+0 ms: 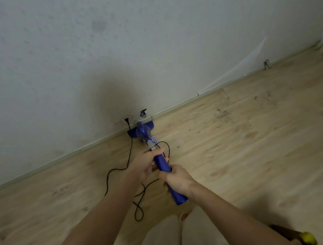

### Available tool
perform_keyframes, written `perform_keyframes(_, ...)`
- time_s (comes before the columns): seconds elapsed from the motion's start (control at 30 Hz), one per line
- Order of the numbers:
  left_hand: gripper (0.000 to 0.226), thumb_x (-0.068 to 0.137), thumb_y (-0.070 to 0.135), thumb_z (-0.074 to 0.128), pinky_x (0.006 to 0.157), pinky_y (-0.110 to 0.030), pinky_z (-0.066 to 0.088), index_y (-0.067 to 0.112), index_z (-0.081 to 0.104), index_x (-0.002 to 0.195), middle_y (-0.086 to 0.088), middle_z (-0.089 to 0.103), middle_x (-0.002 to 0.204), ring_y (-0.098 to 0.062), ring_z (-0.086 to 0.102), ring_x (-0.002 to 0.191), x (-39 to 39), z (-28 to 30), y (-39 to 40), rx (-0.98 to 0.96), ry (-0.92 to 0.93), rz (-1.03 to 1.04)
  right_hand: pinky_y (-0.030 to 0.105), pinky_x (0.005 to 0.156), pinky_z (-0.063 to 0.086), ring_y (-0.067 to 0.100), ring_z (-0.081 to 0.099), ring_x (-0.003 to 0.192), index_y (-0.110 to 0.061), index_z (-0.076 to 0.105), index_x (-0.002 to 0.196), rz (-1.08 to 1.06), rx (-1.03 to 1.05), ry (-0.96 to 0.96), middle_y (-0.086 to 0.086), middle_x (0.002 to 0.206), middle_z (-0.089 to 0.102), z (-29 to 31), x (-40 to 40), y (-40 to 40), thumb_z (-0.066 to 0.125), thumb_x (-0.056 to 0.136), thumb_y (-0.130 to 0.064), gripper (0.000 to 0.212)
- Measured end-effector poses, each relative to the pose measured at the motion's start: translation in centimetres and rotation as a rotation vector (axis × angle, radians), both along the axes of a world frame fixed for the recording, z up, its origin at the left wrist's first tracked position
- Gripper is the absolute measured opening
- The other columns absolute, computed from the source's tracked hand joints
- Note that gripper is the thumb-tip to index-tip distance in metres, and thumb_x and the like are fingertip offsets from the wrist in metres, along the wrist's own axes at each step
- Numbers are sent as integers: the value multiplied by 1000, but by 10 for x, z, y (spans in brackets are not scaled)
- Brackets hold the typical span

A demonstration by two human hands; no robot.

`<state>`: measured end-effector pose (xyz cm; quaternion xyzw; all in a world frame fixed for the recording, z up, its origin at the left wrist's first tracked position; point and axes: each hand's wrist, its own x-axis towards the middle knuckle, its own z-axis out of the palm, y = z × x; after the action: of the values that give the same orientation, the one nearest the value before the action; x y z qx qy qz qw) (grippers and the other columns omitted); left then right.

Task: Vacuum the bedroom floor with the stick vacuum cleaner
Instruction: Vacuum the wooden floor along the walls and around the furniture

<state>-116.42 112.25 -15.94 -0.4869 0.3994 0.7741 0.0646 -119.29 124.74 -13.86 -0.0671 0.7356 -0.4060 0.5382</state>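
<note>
The blue stick vacuum cleaner [163,163] is gripped by both hands, the left hand [144,164] curled round the upper shaft and the right hand [177,178] wrapped round the handle nearer its end. Its floor head [132,133] is pressed down on the wooden floor [261,140], right up against the skirting of the grey wall [146,42]. A black cord [131,153] is seen running from the wall plug [127,120], looping across the boards beneath the forearms.
</note>
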Motion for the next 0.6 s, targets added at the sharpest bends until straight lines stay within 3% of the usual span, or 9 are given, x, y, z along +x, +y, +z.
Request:
perform_keyframes(0.2, 21, 88, 5, 65, 62, -34, 60, 1, 53, 105, -18, 61, 100, -26, 68, 82, 11, -7, 9, 147, 36, 28, 21, 43, 42, 13, 51, 45, -17, 46, 91, -36, 23, -16, 4, 68, 56, 3, 7, 18, 59, 94, -39, 26)
perform_keyframes(0.37, 22, 88, 4, 65, 61, -32, 57, 3, 53, 105, -16, 63, 93, -25, 66, 77, 23, -8, 26, 112, 14, 25, 23, 41, 43, 13, 51, 48, -15, 46, 111, 31, 91, 171, 6, 81, 56, 8, 31, 31, 52, 98, -34, 24)
perform_keyframes(0.47, 26, 87, 3, 65, 53, -28, 57, 1, 51, 109, -17, 63, 89, -25, 66, 73, 32, -3, 27, 125, 28, 44, 24, 38, 41, 18, 52, 44, -13, 48, 109, 55, 109, 277, 7, 80, 57, 14, 45, 34, 49, 97, -34, 24)
perform_keyframes(0.6, 23, 89, 7, 64, 50, -26, 55, 1, 52, 107, -16, 62, 84, -19, 68, 60, 48, 4, 30, 143, 32, -32, 24, 45, 42, 15, 51, 50, -18, 48, 99, 98, 132, 387, 0, 74, 54, 19, 62, 39, 49, 94, -31, 14)
